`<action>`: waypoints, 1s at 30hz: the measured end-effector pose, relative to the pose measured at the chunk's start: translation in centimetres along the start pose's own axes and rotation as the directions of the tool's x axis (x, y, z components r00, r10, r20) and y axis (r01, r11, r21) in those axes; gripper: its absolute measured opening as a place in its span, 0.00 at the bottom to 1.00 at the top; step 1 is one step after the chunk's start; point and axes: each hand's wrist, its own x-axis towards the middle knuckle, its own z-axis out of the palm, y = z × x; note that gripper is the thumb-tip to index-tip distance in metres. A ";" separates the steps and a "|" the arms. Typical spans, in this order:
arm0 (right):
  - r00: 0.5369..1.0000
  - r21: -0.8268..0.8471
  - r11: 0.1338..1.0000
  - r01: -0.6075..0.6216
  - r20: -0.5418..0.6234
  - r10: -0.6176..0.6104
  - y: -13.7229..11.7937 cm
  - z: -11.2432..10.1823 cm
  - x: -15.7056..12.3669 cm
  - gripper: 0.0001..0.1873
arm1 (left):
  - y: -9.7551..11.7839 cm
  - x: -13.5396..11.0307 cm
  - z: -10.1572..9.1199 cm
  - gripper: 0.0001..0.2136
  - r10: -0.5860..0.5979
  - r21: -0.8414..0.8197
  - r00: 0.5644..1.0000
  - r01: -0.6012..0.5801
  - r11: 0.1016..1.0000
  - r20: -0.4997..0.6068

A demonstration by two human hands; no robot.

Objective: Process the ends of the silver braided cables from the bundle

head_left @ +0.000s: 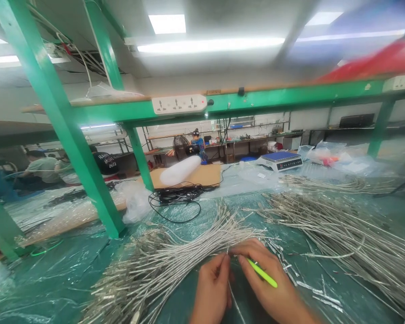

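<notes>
My left hand (pixel 212 283) is closed in a pinch on a thin silver wire (pixel 234 299) that runs down between both hands. My right hand (pixel 270 281) is closed round a bright green tool (pixel 261 273) and its fingertips meet the left hand's at the wire's top end. Both hands rest at the near edge of a large fan-shaped bundle of silver wires (pixel 175 256) lying on the green, plastic-covered bench (pixel 67 279).
A second heap of silver wires (pixel 340 225) spreads to the right. Green frame posts (pixel 87 180) stand at the left. Behind lie a black cable coil (pixel 178 194), a white roll (pixel 180 171) on cardboard, a blue-topped scale (pixel 281 160) and plastic bags. People sit at far benches.
</notes>
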 end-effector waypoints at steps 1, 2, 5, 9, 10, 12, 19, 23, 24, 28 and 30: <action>1.000 -0.009 1.000 -0.015 -0.019 0.015 0.1 -0.1 0.0 0.12 | 0.0 0.0 0.0 0.18 -0.006 -0.003 1.000 0.006 1.000 0.000; 0.999 -0.016 0.999 -0.029 -0.037 0.028 0.2 -0.1 0.0 0.12 | -0.1 0.1 0.1 0.18 -0.011 -0.004 1.000 0.011 1.000 0.001; 0.999 -0.012 1.000 -0.023 -0.043 0.022 0.2 -0.4 0.1 0.11 | -0.2 0.2 0.0 0.19 -0.015 -0.005 1.000 0.015 1.000 -0.003; 0.997 0.018 0.999 0.049 0.059 -0.050 -0.4 -0.4 0.0 0.11 | -0.1 0.3 0.0 0.19 0.003 0.003 1.000 -0.003 1.000 -0.005; 0.996 0.019 0.998 0.057 0.072 -0.058 -0.5 -0.3 0.0 0.12 | -0.1 0.2 0.0 0.19 0.008 0.008 1.000 -0.008 1.000 -0.003; 0.996 0.016 0.998 0.060 0.071 -0.061 -0.4 -0.1 -0.1 0.12 | -0.1 0.1 0.0 0.18 0.018 0.015 1.000 -0.018 1.000 -0.001; 0.997 0.021 0.998 0.060 0.055 -0.062 0.1 0.0 -0.3 0.12 | -0.2 0.1 -0.1 0.19 0.013 0.034 1.000 -0.013 0.999 -0.004; 0.997 0.034 0.997 0.072 0.036 -0.073 0.2 0.3 -0.4 0.12 | 0.1 0.1 0.0 0.19 0.014 0.039 1.000 -0.014 0.999 0.014; 0.997 0.029 0.997 0.070 0.035 -0.071 0.2 0.3 -0.4 0.12 | 0.2 0.1 0.0 0.19 0.013 0.046 1.000 -0.013 0.999 0.016; 0.993 0.000 0.995 0.098 0.063 -0.098 0.2 0.4 -0.3 0.13 | 0.3 0.1 0.0 0.18 0.002 0.063 1.000 -0.002 0.998 0.007; 0.983 0.003 0.990 0.140 0.116 -0.139 0.1 0.2 -0.3 0.13 | 0.2 0.2 -0.1 0.17 0.004 0.061 1.000 -0.005 0.998 0.004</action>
